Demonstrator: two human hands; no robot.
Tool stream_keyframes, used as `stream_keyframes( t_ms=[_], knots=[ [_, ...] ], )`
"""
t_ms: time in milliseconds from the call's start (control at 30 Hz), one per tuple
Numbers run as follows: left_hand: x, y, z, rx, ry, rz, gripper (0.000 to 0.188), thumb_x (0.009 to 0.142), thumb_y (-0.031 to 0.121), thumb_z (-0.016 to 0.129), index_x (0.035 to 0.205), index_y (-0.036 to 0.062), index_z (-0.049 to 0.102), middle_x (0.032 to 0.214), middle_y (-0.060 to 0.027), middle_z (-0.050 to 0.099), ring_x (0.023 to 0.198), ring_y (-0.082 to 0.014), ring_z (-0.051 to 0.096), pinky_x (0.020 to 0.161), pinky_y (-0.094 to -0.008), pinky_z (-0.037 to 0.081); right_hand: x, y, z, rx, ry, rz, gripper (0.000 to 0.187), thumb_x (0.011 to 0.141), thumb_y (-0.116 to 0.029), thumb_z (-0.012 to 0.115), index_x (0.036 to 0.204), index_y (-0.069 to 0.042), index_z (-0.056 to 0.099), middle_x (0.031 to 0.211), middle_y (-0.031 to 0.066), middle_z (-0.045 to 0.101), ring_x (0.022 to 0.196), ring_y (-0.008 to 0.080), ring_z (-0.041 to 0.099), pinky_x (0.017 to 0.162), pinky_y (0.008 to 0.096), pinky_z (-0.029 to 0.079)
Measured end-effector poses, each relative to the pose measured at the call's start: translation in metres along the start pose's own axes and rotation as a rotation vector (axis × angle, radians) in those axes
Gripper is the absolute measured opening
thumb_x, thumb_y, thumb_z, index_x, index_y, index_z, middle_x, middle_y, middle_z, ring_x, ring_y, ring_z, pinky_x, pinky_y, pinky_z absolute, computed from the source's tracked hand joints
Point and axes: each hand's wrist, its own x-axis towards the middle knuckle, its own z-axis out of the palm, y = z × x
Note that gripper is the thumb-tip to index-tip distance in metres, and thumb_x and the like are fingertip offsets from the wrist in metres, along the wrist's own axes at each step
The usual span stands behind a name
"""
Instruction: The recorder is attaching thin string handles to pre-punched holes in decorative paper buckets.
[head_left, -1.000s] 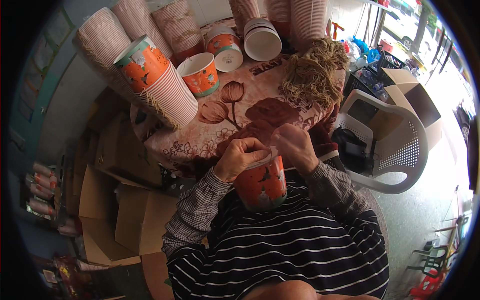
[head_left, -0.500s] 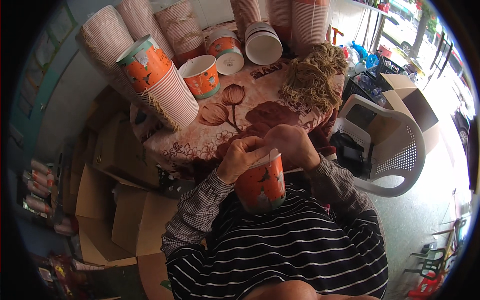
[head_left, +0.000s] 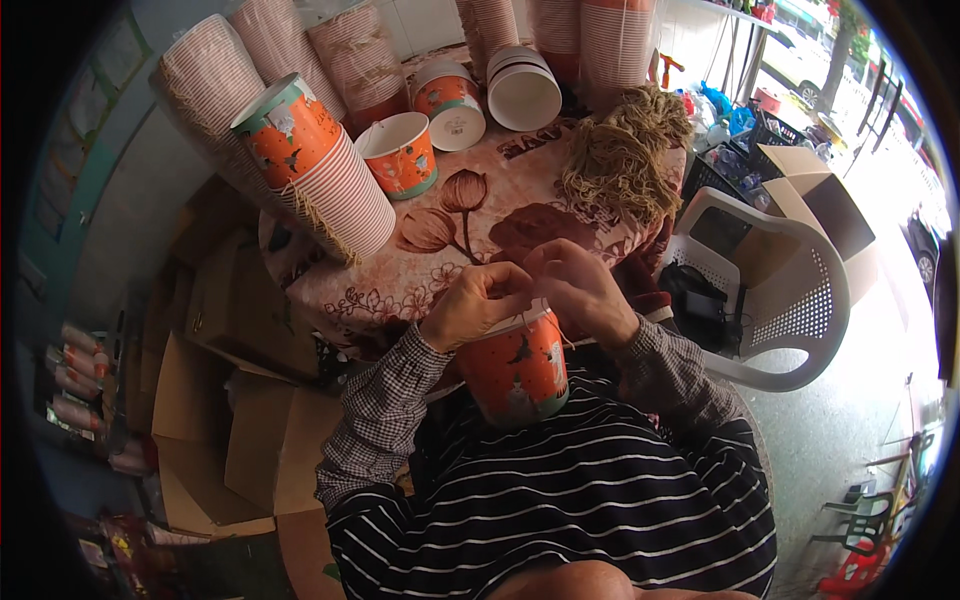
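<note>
Orange bucket [head_left: 514, 372] beneath pinched left grip [head_left: 477, 305]

Tablecloth [head_left: 500, 205] middle free, tubs [head_left: 318, 165] left, cords [head_left: 625, 155] right

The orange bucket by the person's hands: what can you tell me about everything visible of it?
The bucket looks like coated card: orange and tapering, with small dark and pale figures, a green band at its base and a pale rim. It sits nearly upright, slightly tilted, against the striped clothing at the lap. The left hand is at its rim; the right hand is close by, though contact is unclear. A thin strand shows beside the rim. The hands hide much of its mouth, so its inside cannot be judged.
</note>
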Motion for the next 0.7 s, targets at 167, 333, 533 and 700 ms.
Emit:
stream_keyframes(
  t_ms=[167, 333, 533, 700],
  knots=[
    [0.000, 0.010, 0.009, -0.013, -0.021, -0.007, 0.009, 0.087, 0.009, 0.067, 0.091, 0.0022, 0.063, 0.086, 0.0009, 0.062, 0.081, -0.0054, 0.058, 0.076, -0.0216, 0.049, -0.003, -0.005, -0.004, -0.053, 0.025, -0.108, 0.032, 0.085, -0.011, 0.058, 0.114, 0.001, 0.052, 0.090, 0.0039, 0.061, 0.076, 0.0073, 0.057, 0.065, 0.0202, 0.045],
    [-0.004, -0.003, -0.002, 0.212, -0.135, 0.006, 0.010, 0.086, 0.011, 0.066, 0.090, 0.0019, 0.063, 0.088, 0.0003, 0.060, 0.086, -0.0062, 0.056, 0.079, -0.0226, 0.047, -0.007, -0.036, -0.018, 0.293, 0.172, -0.334, 0.021, 0.085, 0.002, 0.047, 0.105, 0.000, 0.054, 0.071, 0.0005, 0.054, 0.056, 0.0064, 0.050, 0.051, 0.0195, 0.040],
    [-0.004, 0.012, 0.012, 0.022, -0.250, -0.083, 0.026, 0.090, 0.016, 0.064, 0.111, 0.0003, 0.063, 0.094, -0.0026, 0.064, 0.092, -0.0101, 0.058, 0.083, -0.0258, 0.048, -0.009, -0.045, -0.010, 0.215, 0.093, -0.184, 0.015, 0.086, -0.001, 0.046, 0.098, -0.001, 0.055, 0.067, 0.0011, 0.055, 0.056, 0.0078, 0.050, 0.051, 0.0212, 0.039],
    [-0.022, 0.019, 0.024, 0.336, -0.266, 0.107, 0.022, 0.087, 0.006, 0.065, 0.108, -0.0009, 0.065, 0.094, -0.0064, 0.067, 0.091, -0.0116, 0.061, 0.083, -0.0282, 0.049, -0.006, -0.043, 0.006, 0.292, 0.084, -0.146, 0.011, 0.088, -0.002, 0.049, 0.097, -0.001, 0.054, 0.068, 0.0030, 0.056, 0.056, 0.0095, 0.051, 0.052, 0.0221, 0.039]
  ],
)
